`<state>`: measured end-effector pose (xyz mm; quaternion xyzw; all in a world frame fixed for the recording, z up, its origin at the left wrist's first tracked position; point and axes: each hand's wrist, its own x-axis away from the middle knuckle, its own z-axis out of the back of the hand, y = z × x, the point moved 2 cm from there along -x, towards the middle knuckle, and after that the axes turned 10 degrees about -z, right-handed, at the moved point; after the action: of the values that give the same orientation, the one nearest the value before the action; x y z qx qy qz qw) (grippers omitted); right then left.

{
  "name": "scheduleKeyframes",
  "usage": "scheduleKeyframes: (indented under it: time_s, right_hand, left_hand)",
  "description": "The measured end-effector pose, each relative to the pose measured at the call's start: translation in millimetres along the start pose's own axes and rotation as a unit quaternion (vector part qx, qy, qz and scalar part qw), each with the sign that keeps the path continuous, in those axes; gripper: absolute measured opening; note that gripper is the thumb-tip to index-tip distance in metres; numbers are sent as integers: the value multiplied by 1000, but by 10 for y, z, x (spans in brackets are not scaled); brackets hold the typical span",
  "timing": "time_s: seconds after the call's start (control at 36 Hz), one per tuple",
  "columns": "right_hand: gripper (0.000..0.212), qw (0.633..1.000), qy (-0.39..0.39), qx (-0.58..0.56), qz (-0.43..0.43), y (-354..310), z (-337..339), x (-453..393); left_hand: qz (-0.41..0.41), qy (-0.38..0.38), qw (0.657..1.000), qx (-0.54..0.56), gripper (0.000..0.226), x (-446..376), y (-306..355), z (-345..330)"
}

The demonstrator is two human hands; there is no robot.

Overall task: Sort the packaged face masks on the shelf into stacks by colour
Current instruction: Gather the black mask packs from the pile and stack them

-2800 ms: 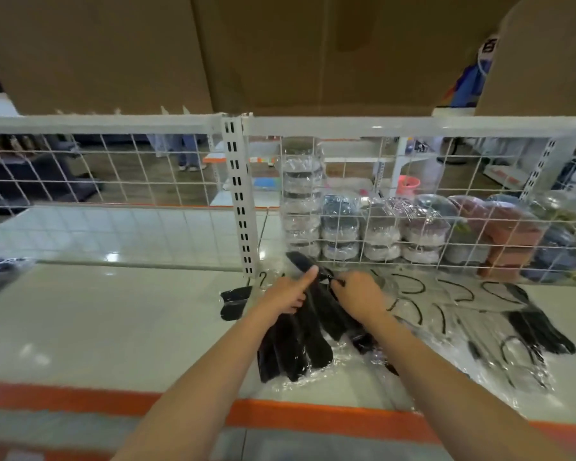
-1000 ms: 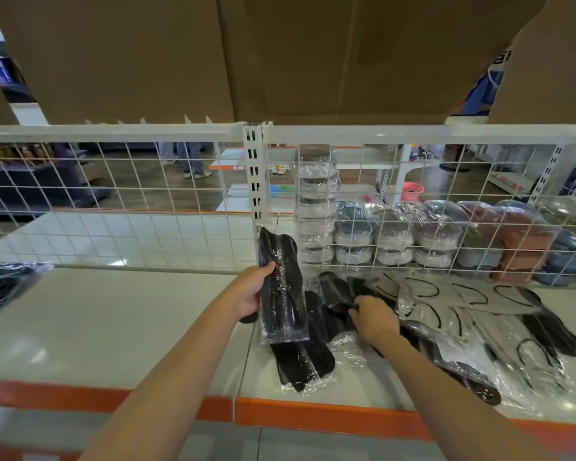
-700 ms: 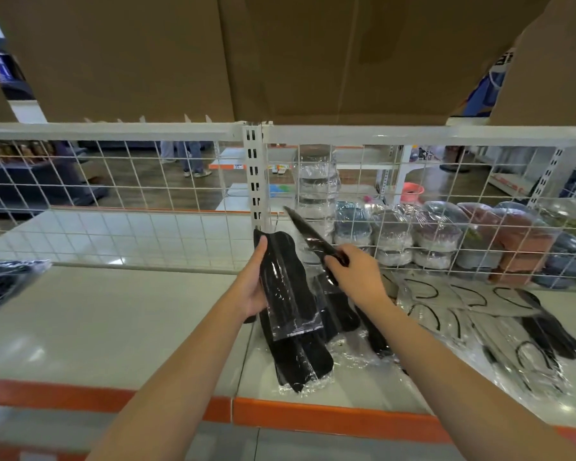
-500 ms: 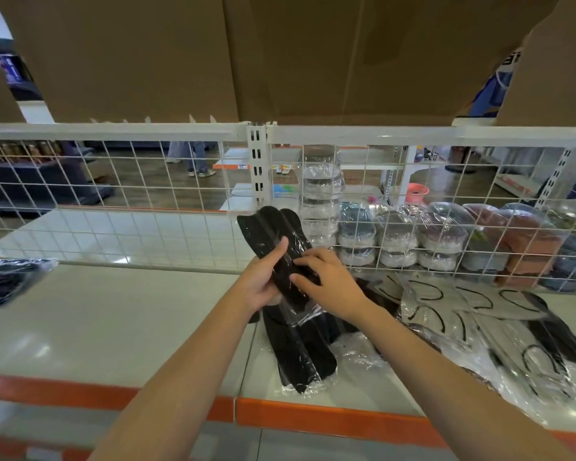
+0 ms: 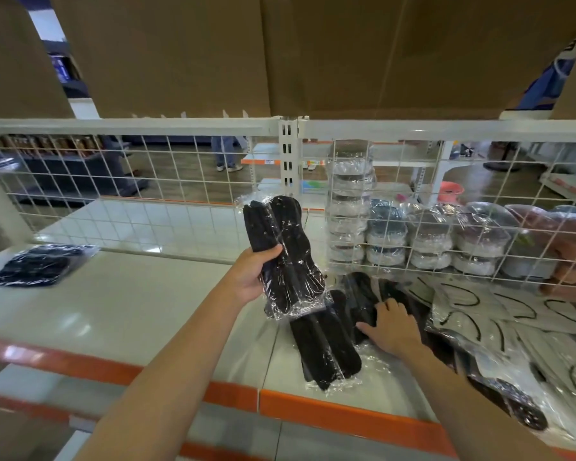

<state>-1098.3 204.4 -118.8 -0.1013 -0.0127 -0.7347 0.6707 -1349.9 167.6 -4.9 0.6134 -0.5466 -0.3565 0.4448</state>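
My left hand [image 5: 251, 276] grips a bundle of black masks in clear wrappers [image 5: 285, 257], held upright above the white shelf [image 5: 130, 307]. Below it another packaged black mask [image 5: 325, 347] lies flat near the shelf's front edge. My right hand [image 5: 391, 327] rests with spread fingers on a pile of black masks [image 5: 359, 294] to the right of that. Further right lies a heap of white masks with black ear loops [image 5: 499, 314]. A separate stack of dark masks [image 5: 37, 264] sits at the far left of the shelf.
A white wire grid [image 5: 180, 207] closes the shelf's back, with a slotted post [image 5: 288, 154] in the middle. Behind it stand stacked wrapped bowls [image 5: 350, 207] and brown items [image 5: 559, 234]. An orange strip [image 5: 340, 414] edges the shelf front. Cardboard boxes [image 5: 313, 51] sit overhead.
My right hand left the bundle held in my left hand and dropped to the pile of black masks on the shelf. My left hand still holds the bundle up.
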Motion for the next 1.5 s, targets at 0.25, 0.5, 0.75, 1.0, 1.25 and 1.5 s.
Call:
scheduleKeyframes:
  time_s: [0.25, 0.5, 0.75, 1.0, 1.25, 1.5]
  right_hand:
    - [30, 999, 37, -39, -6, -73, 179, 20]
    - [26, 956, 85, -277, -43, 34, 703, 137]
    - [27, 913, 175, -346, 128, -279, 1110, 441]
    - [41, 928, 125, -264, 233, -620, 977, 534]
    - [31, 930, 103, -302, 184, -744, 770, 372]
    - [68, 988, -75, 38, 130, -658, -37, 263]
  left_hand:
    - [38, -5, 999, -9, 13, -13, -106, -64]
    - [100, 16, 994, -49, 15, -62, -205, -158]
    - [119, -50, 991, 41, 65, -142, -368, -379]
    - [42, -51, 998, -17, 24, -66, -246, -386]
    - [19, 26, 999, -17, 22, -29, -60, 67]
    - [-15, 72, 997, 2, 19, -21, 129, 458]
